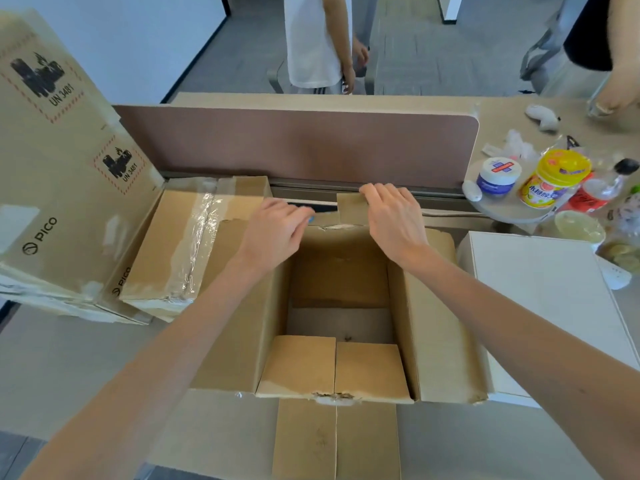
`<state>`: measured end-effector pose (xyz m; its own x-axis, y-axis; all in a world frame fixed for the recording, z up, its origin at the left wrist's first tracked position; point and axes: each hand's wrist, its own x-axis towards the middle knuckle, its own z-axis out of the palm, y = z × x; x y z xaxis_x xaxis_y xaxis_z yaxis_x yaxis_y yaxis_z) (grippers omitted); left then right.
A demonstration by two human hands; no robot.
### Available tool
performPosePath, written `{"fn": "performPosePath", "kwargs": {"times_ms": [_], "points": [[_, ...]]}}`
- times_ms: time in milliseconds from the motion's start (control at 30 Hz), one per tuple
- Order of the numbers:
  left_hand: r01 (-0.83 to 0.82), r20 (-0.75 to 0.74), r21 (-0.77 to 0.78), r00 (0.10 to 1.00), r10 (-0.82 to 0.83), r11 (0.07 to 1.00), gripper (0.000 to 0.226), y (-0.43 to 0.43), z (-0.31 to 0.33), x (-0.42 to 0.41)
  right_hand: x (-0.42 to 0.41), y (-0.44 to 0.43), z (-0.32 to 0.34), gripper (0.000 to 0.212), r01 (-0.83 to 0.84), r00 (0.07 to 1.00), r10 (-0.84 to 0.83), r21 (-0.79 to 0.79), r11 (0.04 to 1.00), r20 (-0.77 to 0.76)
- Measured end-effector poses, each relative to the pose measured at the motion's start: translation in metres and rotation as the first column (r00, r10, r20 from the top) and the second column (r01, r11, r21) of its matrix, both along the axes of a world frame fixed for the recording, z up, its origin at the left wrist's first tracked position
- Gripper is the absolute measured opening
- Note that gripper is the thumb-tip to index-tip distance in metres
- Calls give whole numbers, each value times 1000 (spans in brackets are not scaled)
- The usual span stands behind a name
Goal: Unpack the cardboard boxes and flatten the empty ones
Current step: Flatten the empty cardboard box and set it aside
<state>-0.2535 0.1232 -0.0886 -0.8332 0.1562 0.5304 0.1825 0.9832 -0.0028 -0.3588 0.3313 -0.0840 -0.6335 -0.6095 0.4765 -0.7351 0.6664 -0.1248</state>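
Inside, box (341, 271) shows bare bottom — right hand (391, 216) grips flap (351, 207), left hand (273, 226) unclear.

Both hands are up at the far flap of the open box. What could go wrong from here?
1. The far flap looks torn at its fold; the right hand gripping it could rip it off.
2. The left hand seems to pinch a small blue thing, possibly a cutter, close to the right fingers.
3. The jars stand near; swinging the box could knock them.
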Motion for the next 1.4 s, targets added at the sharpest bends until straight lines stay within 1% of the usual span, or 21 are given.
{"fn": "performPosePath", "kwargs": {"times_ms": [67, 133, 200, 267, 333, 400, 500, 600, 667, 800, 933, 1000, 1100, 1167, 1233, 1267, 1300, 1333, 1400], "points": [[-84, -69, 19, 994, 85, 996, 16, -2, 2, -20, -13, -6, 0, 37, 11, 999, -11, -2, 1000, -40], [-207, -64, -7, 976, 206, 978, 29, -5, 0, -43, -26, -12, -3, 46, 36, 998, -36, 3, 999, -61], [-325, 50, -72, 943, 329, 943, 49, -8, -7, -61, -36, -16, -8, 58, 69, 997, -67, 50, 996, -42], [-368, 181, -110, 906, 383, 923, 62, -9, -16, -69, -42, -16, -17, 69, 80, 997, -79, 131, 988, -16], [-354, 295, -113, 880, 372, 928, 66, -7, -30, -67, -42, -12, -31, 69, 57, 998, -64, 189, 980, 28], [-345, 390, -113, 847, 361, 932, 64, -5, -48, -57, -37, -3, -47, 66, 13, 994, -39, 238, 971, 104], [-338, 464, -98, 816, 344, 936, 60, -4, -72, -40, -28, 13, -71, 64, -56, 973, -16, 303, 951, 231], [-325, 482, -59, 819, 312, 944, 55, -4, -85, -25, -20, 18, -86, 64, -75, 958, -32, 358, 931, 284], [-332, 483, -33, 821, 306, 943, 51, -4, -87, -19, -16, 17, -87, 61, -74, 955, -31, 338, 938, 295], [-336, 500, -42, 808, 311, 941, 51, 1, -87, -19, -13, 20, -87, 54, -62, 952, -40, 317, 947, 305], [-316, 511, -45, 808, 294, 948, 59, 4, -82, -12, -11, 19, -84, 60, -65, 963, -41, 376, 924, 267], [-288, 501, -42, 822, 270, 957, 61, 8, -80, -4, -7, 19, -81, 63, -55, 962, -56, 392, 918, 267], [-230, 480, -24, 851, 213, 973, 60, 16, -78, 14, 9, 25, -78, 65, -48, 957, -59, 356, 933, 284], [-197, 493, -4, 852, 173, 980, 57, 24, -76, 28, 26, 31, -74, 65, -64, 955, -34, 317, 946, 294], [-170, 562, -37, 812, 161, 985, 51, 35, -73, 44, 49, 36, -68, 63, -86, 941, -18, 291, 953, 337], [-153, 615, -92, 768, 177, 984, 47, 42, -72, 52, 61, 39, -66, 60, -104, 921, -20, 295, 950, 389], [-125, 671, -158, 714, 199, 979, 45, 48, -72, 60, 74, 41, -65, 57, -139, 889, -29, 331, 933, 456], [-85, 720, -217, 659, 219, 972, 44, 55, -72, 67, 87, 43, -65, 51, -194, 853, -49, 402, 895, 520], [7, 779, -295, 581, 236, 956, 45, 67, -73, 81, 110, 43, -67, 39, -310, 793, -115, 558, 770, 598]]}}
